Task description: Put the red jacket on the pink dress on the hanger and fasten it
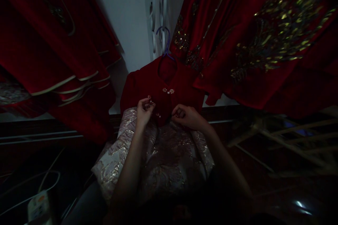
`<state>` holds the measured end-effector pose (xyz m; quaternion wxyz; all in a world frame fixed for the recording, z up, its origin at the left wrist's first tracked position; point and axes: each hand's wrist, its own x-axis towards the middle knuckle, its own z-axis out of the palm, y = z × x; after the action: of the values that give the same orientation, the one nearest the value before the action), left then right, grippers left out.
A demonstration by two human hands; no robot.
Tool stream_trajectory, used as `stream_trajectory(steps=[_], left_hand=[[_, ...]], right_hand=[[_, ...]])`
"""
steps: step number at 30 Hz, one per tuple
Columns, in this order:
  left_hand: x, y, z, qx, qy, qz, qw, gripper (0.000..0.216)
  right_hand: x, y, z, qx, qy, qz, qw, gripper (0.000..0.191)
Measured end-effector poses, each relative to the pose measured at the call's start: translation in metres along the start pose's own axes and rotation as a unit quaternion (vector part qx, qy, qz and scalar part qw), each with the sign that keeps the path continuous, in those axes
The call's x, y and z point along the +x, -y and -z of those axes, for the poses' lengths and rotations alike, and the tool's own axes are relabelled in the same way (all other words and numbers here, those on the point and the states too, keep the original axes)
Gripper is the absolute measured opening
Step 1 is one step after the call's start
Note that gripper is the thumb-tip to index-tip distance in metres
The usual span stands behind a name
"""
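Both hands point(144, 112) point(188, 116) at a red top point(144, 81) — the left pinching a beaded clasp point(149, 97) — below a purple hanger point(168, 46)

Garment point(142, 84) on a hanger point(167, 44) mid-frame, left hand point(144, 111) and right hand point(188, 116) before its front, hanging clothes point(66, 52) upper left, more clothes point(264, 89) upper right, power strip point(38, 205) lower left, slatted stand point(245, 136) lower right

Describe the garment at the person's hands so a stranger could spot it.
Start at the pale wall between hanging red clothes. Find the purple hanger there; below it hangs the garment, set apart by a pearly clasp under its neckline.
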<state>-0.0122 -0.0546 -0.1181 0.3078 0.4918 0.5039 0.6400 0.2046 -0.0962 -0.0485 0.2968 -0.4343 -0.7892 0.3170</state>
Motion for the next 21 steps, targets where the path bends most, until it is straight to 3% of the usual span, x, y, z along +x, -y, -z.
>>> stream_trajectory(steps=[5,17,19,21], left_hand=[[0.004,0.017,0.003,-0.024,0.038,0.013,0.999,0.042],[0.003,0.020,-0.006,-0.085,0.031,-0.009,0.996,0.044],[0.003,0.022,-0.007,-0.097,0.017,-0.001,0.995,0.043],[0.003,0.021,-0.007,-0.113,0.008,0.008,0.994,0.040]], right_hand=[[0.000,-0.004,0.000,0.013,0.029,-0.002,0.999,0.016],[0.005,-0.009,-0.007,0.048,0.084,-0.002,0.995,0.022],[0.016,-0.013,-0.017,0.086,0.054,0.010,0.995,0.023],[0.035,-0.017,-0.030,0.120,-0.016,0.030,0.992,0.023]])
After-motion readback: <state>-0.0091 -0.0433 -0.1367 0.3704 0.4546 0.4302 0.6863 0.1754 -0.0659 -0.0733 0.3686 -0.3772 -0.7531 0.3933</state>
